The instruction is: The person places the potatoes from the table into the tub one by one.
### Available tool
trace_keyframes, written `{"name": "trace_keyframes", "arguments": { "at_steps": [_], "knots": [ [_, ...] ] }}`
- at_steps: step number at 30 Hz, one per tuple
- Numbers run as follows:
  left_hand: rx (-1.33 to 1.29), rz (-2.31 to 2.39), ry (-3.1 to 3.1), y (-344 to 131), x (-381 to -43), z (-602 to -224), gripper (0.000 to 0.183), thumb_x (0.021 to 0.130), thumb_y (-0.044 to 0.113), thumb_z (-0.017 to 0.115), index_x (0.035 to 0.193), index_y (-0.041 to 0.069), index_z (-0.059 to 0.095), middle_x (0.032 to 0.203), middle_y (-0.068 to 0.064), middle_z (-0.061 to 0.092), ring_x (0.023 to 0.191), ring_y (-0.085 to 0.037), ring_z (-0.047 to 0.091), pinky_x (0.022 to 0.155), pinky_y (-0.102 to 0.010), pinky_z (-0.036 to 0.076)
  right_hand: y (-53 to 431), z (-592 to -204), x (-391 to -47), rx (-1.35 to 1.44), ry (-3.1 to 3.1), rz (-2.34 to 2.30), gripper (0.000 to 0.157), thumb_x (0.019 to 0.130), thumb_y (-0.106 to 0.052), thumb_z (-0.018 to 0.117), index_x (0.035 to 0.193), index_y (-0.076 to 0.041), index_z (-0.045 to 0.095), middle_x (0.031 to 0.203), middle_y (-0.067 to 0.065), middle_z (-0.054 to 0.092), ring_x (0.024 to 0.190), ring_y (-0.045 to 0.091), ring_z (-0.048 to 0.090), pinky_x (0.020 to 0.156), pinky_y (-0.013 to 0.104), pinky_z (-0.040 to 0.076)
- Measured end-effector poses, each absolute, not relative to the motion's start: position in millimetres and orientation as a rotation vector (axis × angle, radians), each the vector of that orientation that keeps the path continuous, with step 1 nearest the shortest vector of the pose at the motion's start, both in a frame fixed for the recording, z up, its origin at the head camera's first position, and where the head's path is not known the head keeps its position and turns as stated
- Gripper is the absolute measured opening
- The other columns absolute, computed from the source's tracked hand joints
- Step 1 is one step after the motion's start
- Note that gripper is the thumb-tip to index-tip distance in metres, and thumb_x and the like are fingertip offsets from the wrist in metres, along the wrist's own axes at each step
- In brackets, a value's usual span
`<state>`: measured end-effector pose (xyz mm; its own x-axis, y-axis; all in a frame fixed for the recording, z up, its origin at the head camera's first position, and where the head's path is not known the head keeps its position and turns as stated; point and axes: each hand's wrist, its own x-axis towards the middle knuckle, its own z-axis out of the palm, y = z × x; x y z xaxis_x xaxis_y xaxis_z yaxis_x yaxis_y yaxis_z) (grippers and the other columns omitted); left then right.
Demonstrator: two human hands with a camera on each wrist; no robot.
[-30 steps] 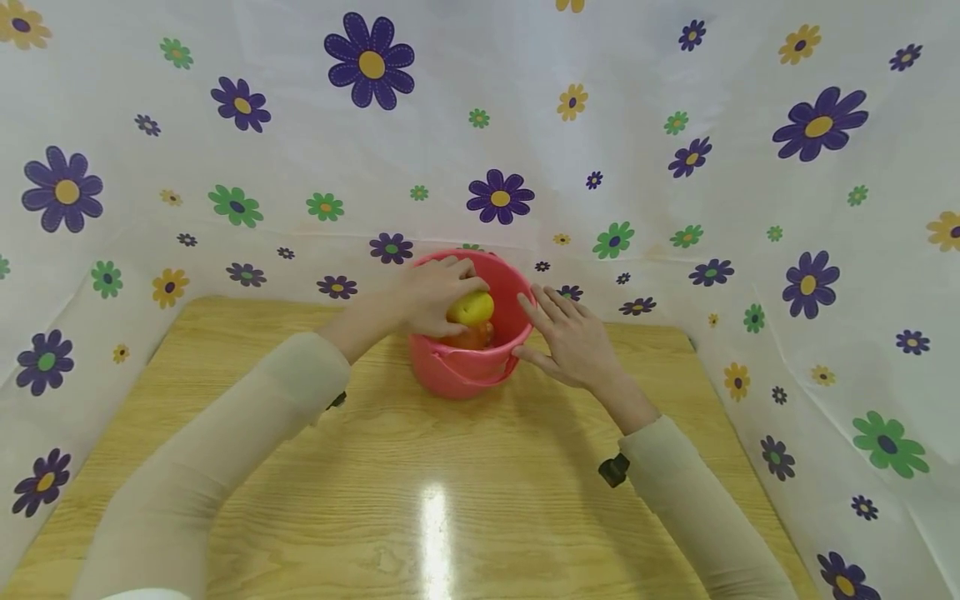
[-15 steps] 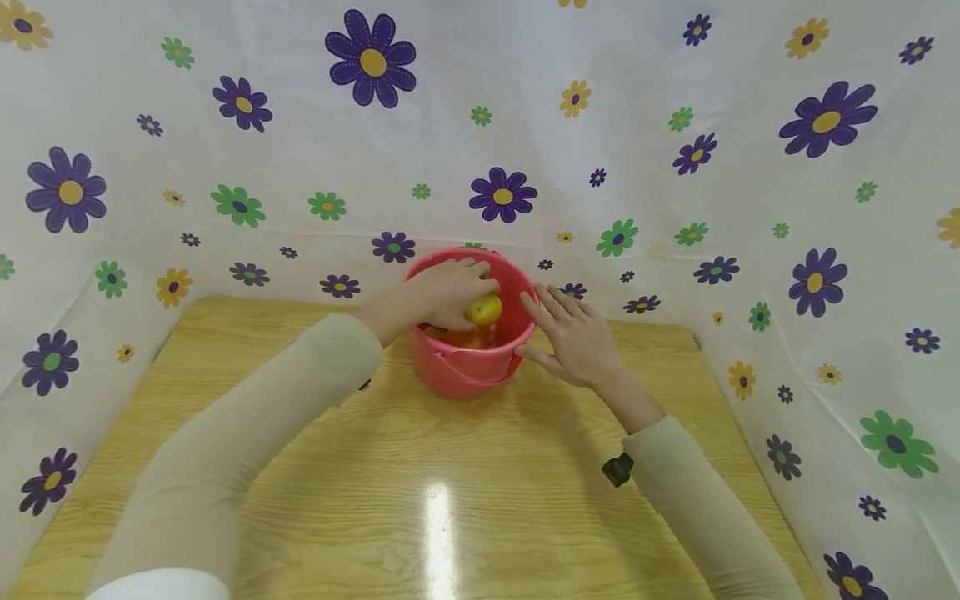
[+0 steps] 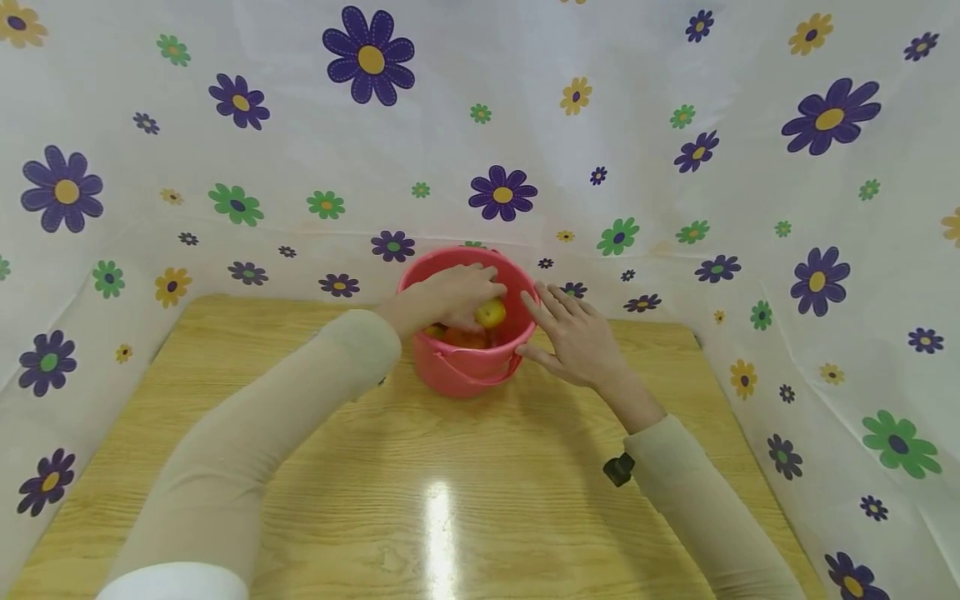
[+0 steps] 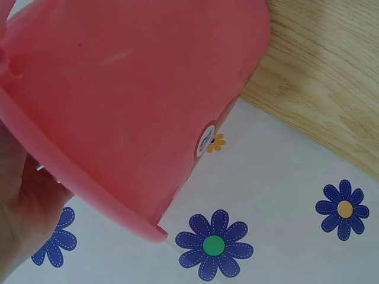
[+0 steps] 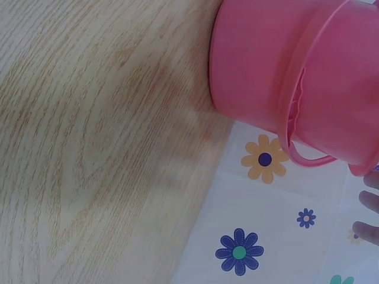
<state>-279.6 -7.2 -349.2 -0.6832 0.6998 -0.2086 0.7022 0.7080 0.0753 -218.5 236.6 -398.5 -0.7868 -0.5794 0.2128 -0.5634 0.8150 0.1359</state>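
Observation:
A pink bucket (image 3: 450, 373) stands upright at the back of the wooden table. My left hand (image 3: 459, 293) reaches in over its rim and grips a round yellow fruit (image 3: 491, 313) inside. Beneath the hand lies an orange-red item (image 3: 465, 338), partly covered, with a bit of yellow showing at its left. My right hand (image 3: 577, 340) has its fingers extended along the bucket's right rim. In the left wrist view the bucket wall (image 4: 142, 100) hides most of the left hand (image 4: 26, 207). Only fingertips (image 5: 371, 202) of the right hand appear in its wrist view, beside the bucket's mouth.
The bucket's pink handle (image 5: 290, 106) hangs down against its front. A white flowered cloth (image 3: 285, 150) rises behind the table (image 3: 337, 492) and along both sides, close behind the bucket.
My left hand has moved right and lower into the bucket with the yellow fruit. The right hand has stayed at the rim.

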Motion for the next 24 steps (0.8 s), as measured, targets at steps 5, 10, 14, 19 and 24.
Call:
{"name": "trace_keyframes", "arguments": {
  "at_steps": [5,10,14,19,24],
  "knots": [
    [1.130,-0.004,2.697,-5.2,-281.8,-349.4,0.079,0.092,0.038,0.080,0.159,0.016,0.046,0.170,-0.016,0.040,0.159,-0.039,0.037,0.129,-0.057,0.034,236.3,-398.4,-217.9,0.883,-2.746,-0.090,0.105,0.093,-0.086,0.004,0.165,-0.015,0.036,0.170,0.016,0.038,0.156,0.040,0.042,0.118,0.062,0.047],
    [1.152,0.042,2.706,-5.8,-284.4,-348.7,0.076,0.092,0.037,0.080,0.157,0.014,0.047,0.169,-0.017,0.040,0.157,-0.038,0.041,0.130,-0.055,0.034,235.3,-396.9,-217.5,0.885,-2.734,-0.090,0.111,0.090,-0.087,-0.004,0.165,-0.016,0.035,0.171,0.016,0.038,0.155,0.040,0.043,0.118,0.062,0.047],
    [1.140,0.076,2.713,-8.3,-285.9,-351.0,0.073,0.094,0.036,0.079,0.156,0.015,0.047,0.169,-0.016,0.040,0.156,-0.037,0.042,0.129,-0.055,0.035,235.2,-396.5,-216.6,0.879,-2.739,-0.099,0.110,0.090,-0.087,-0.003,0.166,-0.016,0.035,0.171,0.015,0.037,0.155,0.040,0.043,0.118,0.062,0.047],
    [1.124,0.088,2.724,-12.6,-286.3,-354.0,0.073,0.095,0.038,0.077,0.157,0.017,0.046,0.170,-0.014,0.039,0.158,-0.036,0.040,0.129,-0.055,0.036,236.0,-396.9,-217.2,0.880,-2.743,-0.113,0.105,0.093,-0.086,0.003,0.166,-0.017,0.034,0.171,0.014,0.036,0.155,0.040,0.043,0.118,0.062,0.047],
    [1.094,0.088,2.728,-17.4,-285.4,-352.7,0.075,0.095,0.040,0.076,0.158,0.016,0.045,0.171,-0.014,0.037,0.159,-0.036,0.038,0.128,-0.056,0.036,236.9,-397.4,-217.8,0.885,-2.747,-0.119,0.087,0.101,-0.073,0.040,0.167,-0.017,0.033,0.172,0.014,0.035,0.156,0.040,0.042,0.118,0.061,0.047]
  ]
}}
